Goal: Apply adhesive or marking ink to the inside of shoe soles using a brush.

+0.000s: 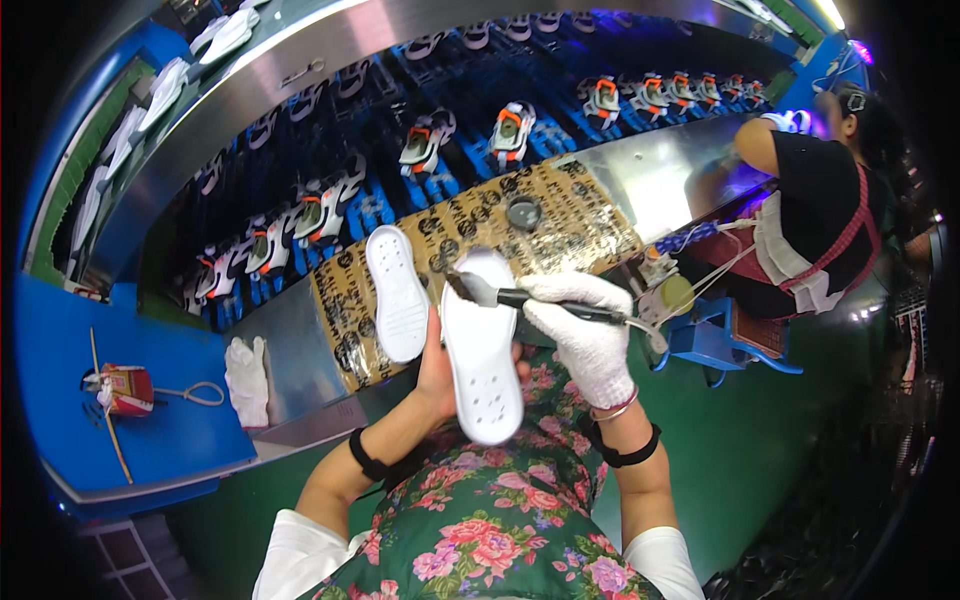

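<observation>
Honestly, the white sole [483, 355] could be tipped or knocked loose if the brush [512, 298] grasped by the fingers of the right hand [588, 330] is pushed too hard, since it's only gripped midair, near the surface [650, 165], by the left hand's [434, 375].

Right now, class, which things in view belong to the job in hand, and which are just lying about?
Belongs to the job:
white sole in the left hand
brush in the right hand
likely second sole and dark dish

Apparently lying about:
loose white glove
red package
</observation>
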Tool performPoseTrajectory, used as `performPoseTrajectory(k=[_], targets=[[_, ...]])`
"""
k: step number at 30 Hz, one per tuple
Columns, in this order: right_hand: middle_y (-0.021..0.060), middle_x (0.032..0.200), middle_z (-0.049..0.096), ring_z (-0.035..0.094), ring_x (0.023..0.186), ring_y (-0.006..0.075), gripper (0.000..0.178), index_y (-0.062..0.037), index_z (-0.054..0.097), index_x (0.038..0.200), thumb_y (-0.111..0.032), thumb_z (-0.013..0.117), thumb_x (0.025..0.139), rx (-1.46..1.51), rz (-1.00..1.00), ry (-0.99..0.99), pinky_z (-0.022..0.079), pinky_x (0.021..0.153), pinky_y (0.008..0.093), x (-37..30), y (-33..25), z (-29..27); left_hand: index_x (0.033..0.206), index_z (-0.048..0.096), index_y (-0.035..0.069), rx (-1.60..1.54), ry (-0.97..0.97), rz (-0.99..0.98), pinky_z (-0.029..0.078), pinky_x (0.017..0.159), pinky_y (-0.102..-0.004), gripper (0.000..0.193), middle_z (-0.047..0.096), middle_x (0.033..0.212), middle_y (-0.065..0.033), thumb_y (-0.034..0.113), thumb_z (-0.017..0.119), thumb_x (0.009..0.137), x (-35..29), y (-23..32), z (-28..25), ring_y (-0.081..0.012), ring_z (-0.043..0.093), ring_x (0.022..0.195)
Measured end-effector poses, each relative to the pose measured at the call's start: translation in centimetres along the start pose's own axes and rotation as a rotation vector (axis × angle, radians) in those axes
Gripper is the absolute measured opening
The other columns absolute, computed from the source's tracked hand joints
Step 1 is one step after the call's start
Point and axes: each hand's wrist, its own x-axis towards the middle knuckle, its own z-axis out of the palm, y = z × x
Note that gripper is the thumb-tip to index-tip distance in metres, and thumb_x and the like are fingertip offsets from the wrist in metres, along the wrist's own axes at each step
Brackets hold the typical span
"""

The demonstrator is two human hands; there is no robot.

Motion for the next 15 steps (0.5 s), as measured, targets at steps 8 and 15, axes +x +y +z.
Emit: performPoseTrajectory(k=[8,15], targets=[[0.0125,0.092,0.073,0.070,0.078,0.0220,0.022,-0.0022,0.074,0.094,0.003,0.077,0.073,-0.472,-0.548,-0.020,0.055,0.070,0.0320,2.3,-1.8,1.5,0.147,0.039,0.007,-0.018,0.084,0.287,0.043,0.104,-0.0560,0.103,0.053,0.139,-0.0194,0.087,0.019,0.085,2.1,1.0,5.1,-0.0395,0.056,0.122],[0.0175,0.103,0.071,0.069,0.087,0.0325,0.035,-0.0006,0.071,0.100,0.004,0.072,0.065,-0.791,-0.837,-0.185,0.055,0.076,0.0382,2.5,-2.7,3.4,0.154,0.029,0.012,0.359,0.176,0.386,0.032,0.116,-0.0481,0.094,0.041,0.152,-0.0122,0.081,0.022,0.090,1.8,0.4,5.0,-0.0321,0.041,0.138]])
